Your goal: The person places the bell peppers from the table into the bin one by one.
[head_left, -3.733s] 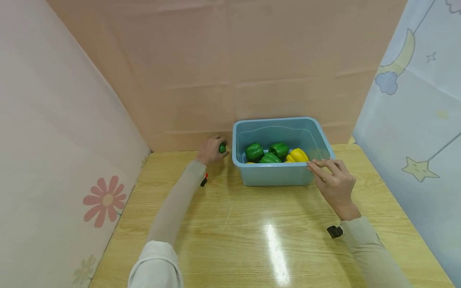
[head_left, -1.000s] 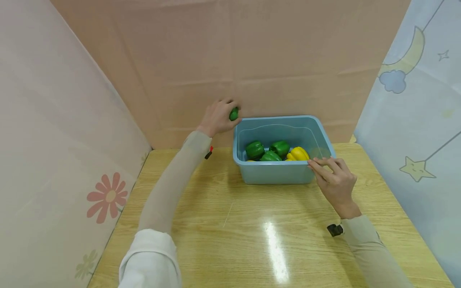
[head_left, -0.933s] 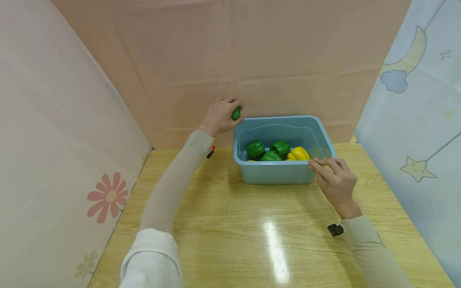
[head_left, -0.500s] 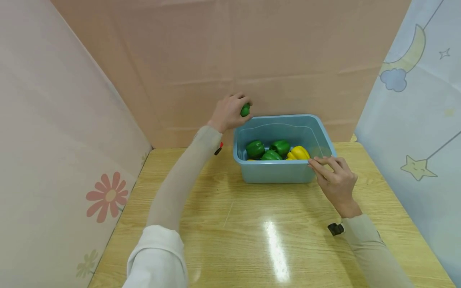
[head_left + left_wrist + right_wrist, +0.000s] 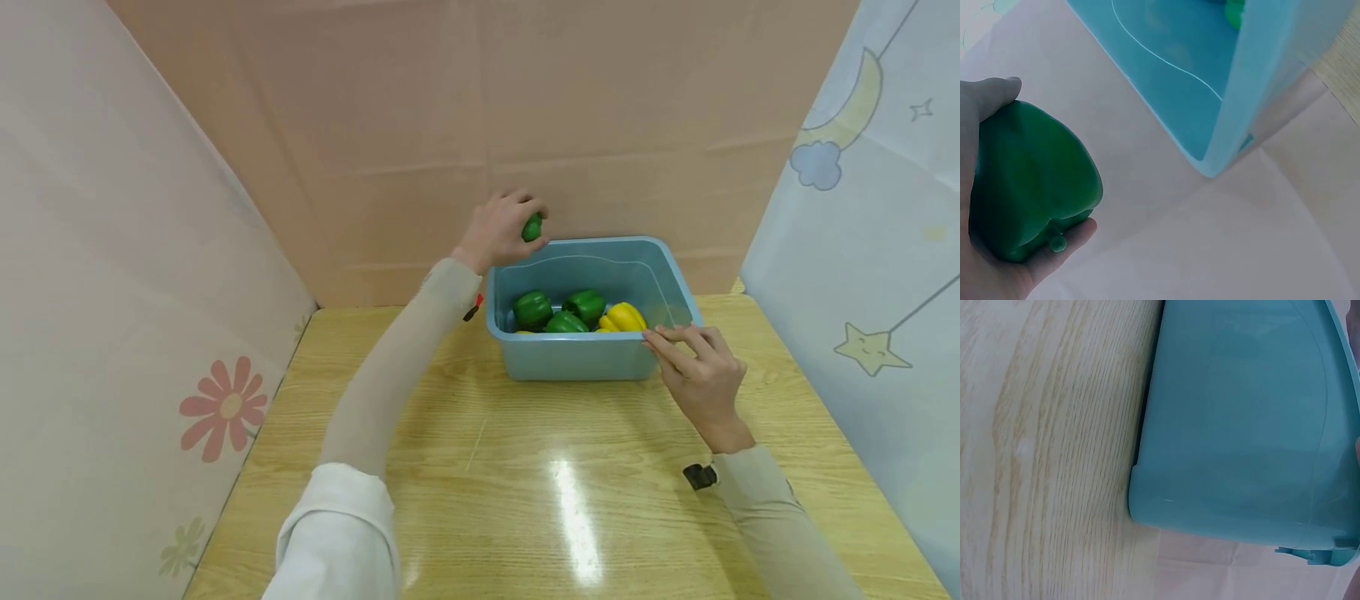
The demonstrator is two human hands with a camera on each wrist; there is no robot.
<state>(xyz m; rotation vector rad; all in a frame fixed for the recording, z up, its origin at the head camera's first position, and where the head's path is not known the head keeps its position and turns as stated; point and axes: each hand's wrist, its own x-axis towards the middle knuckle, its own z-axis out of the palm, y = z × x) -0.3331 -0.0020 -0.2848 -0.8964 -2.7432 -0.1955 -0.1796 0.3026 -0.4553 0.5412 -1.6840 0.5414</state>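
Note:
My left hand grips a green bell pepper in the air, over the back left rim of a blue plastic bin. In the left wrist view, thumb and fingers wrap the green bell pepper, its stem turned down toward the lower fingers. At the bin's front right corner, my right hand pinches the rim between thumb and fingers. Three green bell peppers lie inside, beside a yellow bell pepper; more yellow shows low behind the front wall. In the right wrist view the bin fills most of the frame.
The bin stands on a wooden table, close to a tan cloth backdrop. Patterned cloth walls rise on both sides, one with a pink flower, the other with a star.
My left hand has lifted the green bell pepper from beside the bin's left side, up and then right, over its back left rim. My right hand has kept its place on the rim.

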